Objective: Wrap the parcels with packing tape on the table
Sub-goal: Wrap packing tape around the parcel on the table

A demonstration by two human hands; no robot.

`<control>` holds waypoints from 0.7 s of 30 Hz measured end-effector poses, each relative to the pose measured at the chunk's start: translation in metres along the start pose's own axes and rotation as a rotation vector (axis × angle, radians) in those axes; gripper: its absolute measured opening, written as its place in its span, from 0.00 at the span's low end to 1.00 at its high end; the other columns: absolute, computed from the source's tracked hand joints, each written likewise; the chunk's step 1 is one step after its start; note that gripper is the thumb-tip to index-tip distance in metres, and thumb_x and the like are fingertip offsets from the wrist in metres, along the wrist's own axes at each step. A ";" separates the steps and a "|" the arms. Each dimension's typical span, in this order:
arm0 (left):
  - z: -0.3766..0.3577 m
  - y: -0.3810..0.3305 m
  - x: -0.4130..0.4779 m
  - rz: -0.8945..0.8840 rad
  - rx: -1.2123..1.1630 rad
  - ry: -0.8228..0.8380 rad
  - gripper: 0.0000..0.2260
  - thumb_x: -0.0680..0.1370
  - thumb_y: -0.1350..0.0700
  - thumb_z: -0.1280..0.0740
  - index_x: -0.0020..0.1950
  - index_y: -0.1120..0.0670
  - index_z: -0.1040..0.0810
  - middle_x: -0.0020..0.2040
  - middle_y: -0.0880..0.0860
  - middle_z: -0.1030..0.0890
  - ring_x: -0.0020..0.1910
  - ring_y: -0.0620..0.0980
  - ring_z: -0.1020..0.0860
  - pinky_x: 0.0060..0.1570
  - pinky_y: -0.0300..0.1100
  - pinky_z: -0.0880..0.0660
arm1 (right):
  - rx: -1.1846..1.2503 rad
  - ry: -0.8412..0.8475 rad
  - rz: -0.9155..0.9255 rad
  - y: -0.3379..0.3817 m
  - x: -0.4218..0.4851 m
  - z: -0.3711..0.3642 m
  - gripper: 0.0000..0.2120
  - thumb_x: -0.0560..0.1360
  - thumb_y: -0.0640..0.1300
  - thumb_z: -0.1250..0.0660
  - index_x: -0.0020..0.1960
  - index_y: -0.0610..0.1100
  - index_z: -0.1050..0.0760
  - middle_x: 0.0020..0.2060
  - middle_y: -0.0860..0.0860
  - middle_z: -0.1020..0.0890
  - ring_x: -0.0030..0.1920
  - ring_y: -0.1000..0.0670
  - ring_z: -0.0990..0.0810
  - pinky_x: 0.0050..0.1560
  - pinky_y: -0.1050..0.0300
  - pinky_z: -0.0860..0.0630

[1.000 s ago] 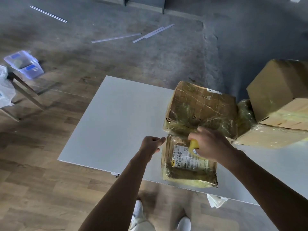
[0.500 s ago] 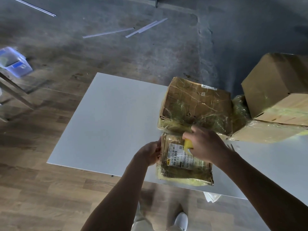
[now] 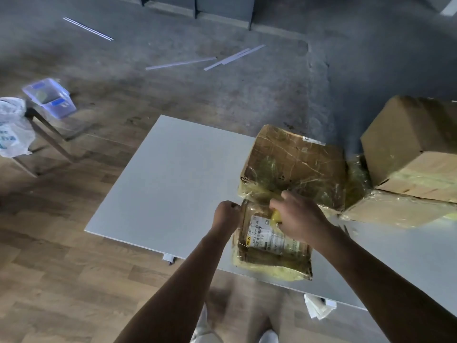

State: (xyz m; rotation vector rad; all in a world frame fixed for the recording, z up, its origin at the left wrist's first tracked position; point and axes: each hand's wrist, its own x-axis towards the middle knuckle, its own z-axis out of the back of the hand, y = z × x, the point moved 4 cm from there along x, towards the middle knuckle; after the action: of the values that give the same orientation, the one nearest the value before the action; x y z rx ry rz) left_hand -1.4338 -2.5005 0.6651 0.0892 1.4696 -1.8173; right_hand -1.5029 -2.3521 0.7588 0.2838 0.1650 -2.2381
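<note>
On the near edge of the white tabletop (image 3: 173, 184), right in front of you, lies a flat parcel (image 3: 270, 253) wrapped in yellowish film, its white shipping label (image 3: 268, 237) facing up. Your left hand (image 3: 226, 215) sits at the parcel's left edge with its fingers curled into a closed fist; you cannot tell from here whether anything thin, such as a tape end, is pinched inside it. Your right hand (image 3: 298, 217) is over the parcel's far end, its fingers closed around a small yellow object (image 3: 275, 216) that is mostly hidden by the hand, so what it is cannot be told for sure. Just beyond the hands, touching the flat parcel's far end, stands a taller cardboard box (image 3: 294, 164) already covered in wrinkled clear film. To its right, a plain cardboard carton (image 3: 410, 144) rests tilted on top of another film-covered box (image 3: 395, 210); all these boxes are closed, so their contents are out of sight. Off the tabletop, on the floor at the left, a clear plastic bin with blue handles (image 3: 49, 96) stands open, with something dim and unidentifiable inside, and a white plastic bag (image 3: 13, 127) lies on a chair beside it.
</note>
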 end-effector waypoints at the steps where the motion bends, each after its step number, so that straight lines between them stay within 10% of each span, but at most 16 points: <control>1: -0.002 -0.003 -0.005 -0.013 0.029 -0.001 0.13 0.78 0.60 0.42 0.37 0.62 0.24 0.35 0.58 0.24 0.36 0.57 0.26 0.38 0.48 0.29 | 0.005 -0.008 0.003 -0.001 -0.001 -0.001 0.15 0.70 0.40 0.31 0.56 0.47 0.26 0.41 0.53 0.31 0.36 0.56 0.31 0.29 0.64 0.42; 6: -0.017 -0.018 -0.021 -0.105 0.187 -0.043 0.15 0.83 0.54 0.47 0.63 0.60 0.29 0.56 0.60 0.22 0.54 0.58 0.22 0.52 0.47 0.27 | 0.157 -0.018 0.066 -0.015 -0.002 -0.001 0.28 0.70 0.41 0.28 0.67 0.55 0.32 0.43 0.55 0.32 0.42 0.54 0.29 0.32 0.66 0.39; 15: -0.029 -0.008 -0.028 -0.014 0.317 -0.155 0.22 0.81 0.43 0.42 0.61 0.60 0.30 0.58 0.58 0.25 0.57 0.58 0.25 0.55 0.52 0.28 | 0.583 -0.128 0.156 -0.054 -0.047 -0.014 0.32 0.74 0.52 0.30 0.67 0.73 0.45 0.64 0.56 0.27 0.57 0.54 0.24 0.49 0.64 0.25; 21: -0.032 -0.003 -0.028 -0.034 0.376 -0.191 0.22 0.80 0.41 0.42 0.62 0.59 0.31 0.59 0.56 0.26 0.57 0.57 0.25 0.51 0.51 0.30 | 0.215 -0.121 0.232 -0.056 -0.041 0.004 0.33 0.73 0.47 0.31 0.74 0.63 0.40 0.47 0.52 0.27 0.39 0.55 0.25 0.34 0.69 0.35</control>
State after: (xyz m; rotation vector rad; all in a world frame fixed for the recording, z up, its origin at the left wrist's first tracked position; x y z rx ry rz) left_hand -1.4290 -2.4585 0.6714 0.0752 0.9921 -2.0499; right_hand -1.5214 -2.2872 0.7748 0.2673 -0.1670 -2.0360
